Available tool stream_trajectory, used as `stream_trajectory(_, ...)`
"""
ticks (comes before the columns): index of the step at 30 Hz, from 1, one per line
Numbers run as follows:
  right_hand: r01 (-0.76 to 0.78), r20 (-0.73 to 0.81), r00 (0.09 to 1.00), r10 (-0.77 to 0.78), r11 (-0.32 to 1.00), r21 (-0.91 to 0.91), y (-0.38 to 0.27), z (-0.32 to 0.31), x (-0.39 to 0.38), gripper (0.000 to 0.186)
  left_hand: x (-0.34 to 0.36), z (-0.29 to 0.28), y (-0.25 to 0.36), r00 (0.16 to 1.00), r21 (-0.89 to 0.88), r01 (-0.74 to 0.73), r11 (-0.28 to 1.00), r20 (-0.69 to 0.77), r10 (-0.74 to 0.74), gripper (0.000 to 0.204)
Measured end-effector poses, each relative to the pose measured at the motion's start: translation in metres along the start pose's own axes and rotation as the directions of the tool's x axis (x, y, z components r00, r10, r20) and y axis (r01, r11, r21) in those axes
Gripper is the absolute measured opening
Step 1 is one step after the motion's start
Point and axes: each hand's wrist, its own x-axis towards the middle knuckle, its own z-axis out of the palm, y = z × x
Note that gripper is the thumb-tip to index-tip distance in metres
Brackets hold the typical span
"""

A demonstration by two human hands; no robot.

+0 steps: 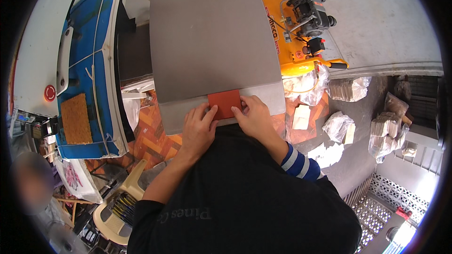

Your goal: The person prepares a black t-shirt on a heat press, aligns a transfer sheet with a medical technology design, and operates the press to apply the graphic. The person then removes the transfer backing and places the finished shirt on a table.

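A flat, brick-red rectangular piece [224, 104] lies at the near edge of a grey-topped table [212, 33], close to my body. My left hand [198, 126] is closed on its left edge, with the thumb on the near left corner. Around its right edge my right hand [254, 116] is closed, its thumb pressing near the lower right corner. The fingertips of both hands are partly hidden along the sides of the piece. I cannot tell what the piece is made of.
A yellow air compressor [294, 42] stands right of the table. On the left is a machine with a blue bed [101, 23] and a brown square pad [76, 119]. A beige plastic chair [134, 183] is behind left, near another person. Plastic-wrapped bundles [348, 88] lie on the right floor.
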Motion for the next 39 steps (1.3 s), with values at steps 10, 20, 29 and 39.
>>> stream_trajectory(10,0.049,0.015,0.999,-0.05,0.997,0.051,0.004,0.0,0.0,0.04,-0.004,0.003,-0.001,0.999,-0.015,0.034,0.999,-0.019,-0.034,0.046)
stream_trajectory(20,0.074,0.023,0.997,-0.075,0.997,0.025,0.006,-0.002,0.004,0.039,-0.002,0.002,0.003,0.999,0.011,0.051,0.999,-0.008,-0.051,0.045)
stream_trajectory(29,0.106,0.039,0.994,-0.104,0.994,-0.028,0.01,-0.004,0.008,0.037,0.002,-0.001,0.005,0.998,0.029,0.058,0.998,0.004,-0.058,0.046)
stream_trajectory(39,0.361,-0.19,0.908,-0.372,0.928,-0.092,-0.048,-0.065,0.08,0.019,-0.045,-0.088,0.005,0.962,-0.36,0.248,0.9,-0.018,-0.272,0.044)
